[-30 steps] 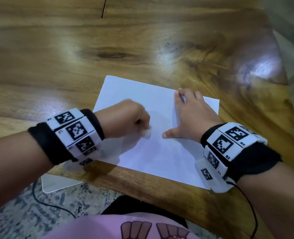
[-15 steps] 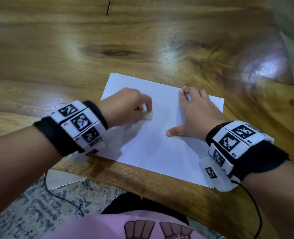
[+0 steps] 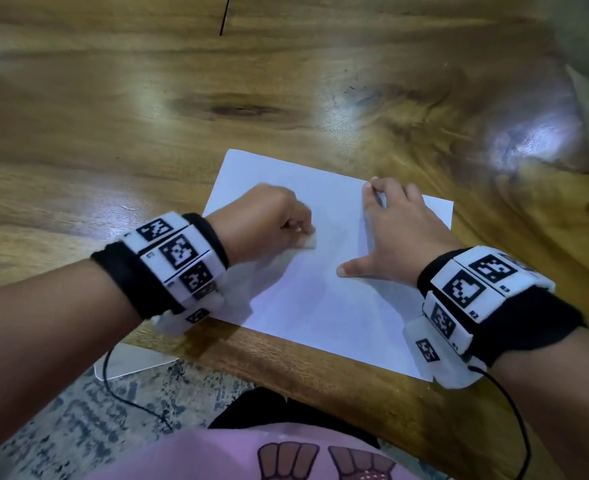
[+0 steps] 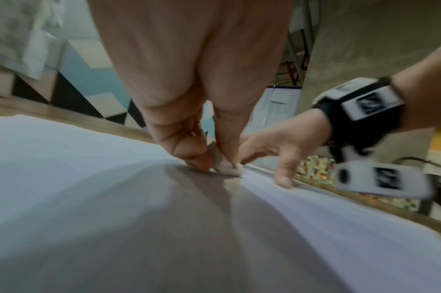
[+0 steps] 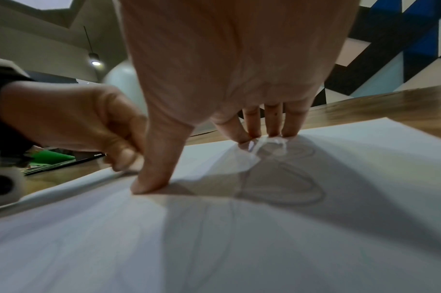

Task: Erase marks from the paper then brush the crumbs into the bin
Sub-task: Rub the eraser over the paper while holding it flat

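Both hands work on the white rectangular paper sheet (image 3: 320, 306), which lies at the near edge of the glossy wooden table (image 3: 286, 98). Left hand (image 3: 269, 223) pinches a small white eraser (image 3: 307, 242) against the sheet; right hand (image 3: 393, 233), at 3 o'clock from it, presses flat with fingers spread. Hard rubbing could wrinkle or tear the sheet, I think. Free room lies toward 12 o'clock; the table edge at 6 o'clock is close. No bin is visible.

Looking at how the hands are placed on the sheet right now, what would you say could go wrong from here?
The paper lies near the table edge, and only the right hand pins it; hard rubbing might crease or shift it. The left hand pinches a small eraser, which may slip. Faint pencil marks lie beneath the right hand and could be missed.
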### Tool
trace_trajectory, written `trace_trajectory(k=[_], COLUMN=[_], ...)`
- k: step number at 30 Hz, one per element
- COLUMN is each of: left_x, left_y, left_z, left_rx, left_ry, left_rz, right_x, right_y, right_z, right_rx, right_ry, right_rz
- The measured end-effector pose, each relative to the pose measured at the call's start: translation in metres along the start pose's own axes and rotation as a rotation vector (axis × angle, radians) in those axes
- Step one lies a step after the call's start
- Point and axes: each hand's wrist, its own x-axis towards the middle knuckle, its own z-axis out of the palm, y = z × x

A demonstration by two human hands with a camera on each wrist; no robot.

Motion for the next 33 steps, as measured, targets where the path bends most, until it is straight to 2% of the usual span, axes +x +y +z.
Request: trace_trajectory(k=[3,7,10,12,15,16,18,21,23,24,26,29,31,33], left_x=[0.005,-0.026,-0.025,-0.009,0.016,0.019,0.011,-0.017,-0.023,-0.020,-0.007,0.015,0.012,-0.004], left_y=[0.000,-0.003,-0.001,0.002,0.009,0.012,0.013,0.012,0.009,0.009,0.011,0.014,0.012,0.009], left_z=[0.001,0.008,0.006,0.002,-0.003,-0.001,0.004,0.010,0.009,0.007,0.004,0.002,0.003,0.006], left_rx=[0.011,-0.050,-0.025,0.000,0.022,0.029,0.042,0.037,0.028,0.023,0.037,0.045,0.061,0.042], left_ry=[0.001,-0.149,-0.232,-0.165,0.011,0.025,-0.024,-0.205,-0.305,-0.313,-0.231,-0.011,-0.032,-0.169], left_rz=[-0.004,0.089,0.060,0.019,-0.046,-0.054,-0.021,0.073,0.067,0.054,0.041,-0.010,-0.001,0.055], right_x=[-0.001,0.000,0.000,0.000,0.000,0.000,0.000,0.001,0.000,0.000,0.000,0.000,0.001,0.001], right_y=[-0.001,-0.002,-0.002,-0.002,-0.002,-0.002,-0.001,0.000,-0.001,-0.001,-0.001,-0.001,-0.001,-0.001], right_z=[0.001,0.001,0.001,0.001,0.002,0.002,0.002,0.002,0.002,0.002,0.002,0.003,0.003,0.003], right_rx=[-0.040,-0.043,-0.047,-0.051,-0.049,-0.050,-0.051,-0.049,-0.049,-0.046,-0.042,-0.055,-0.058,-0.051], right_ry=[-0.010,-0.011,-0.010,-0.007,-0.006,-0.006,-0.003,0.003,0.001,0.001,0.005,0.004,0.003,0.003], right_rz=[-0.005,-0.002,-0.009,-0.009,-0.009,-0.011,-0.014,-0.016,-0.019,-0.019,-0.017,-0.014,-0.016,-0.015])
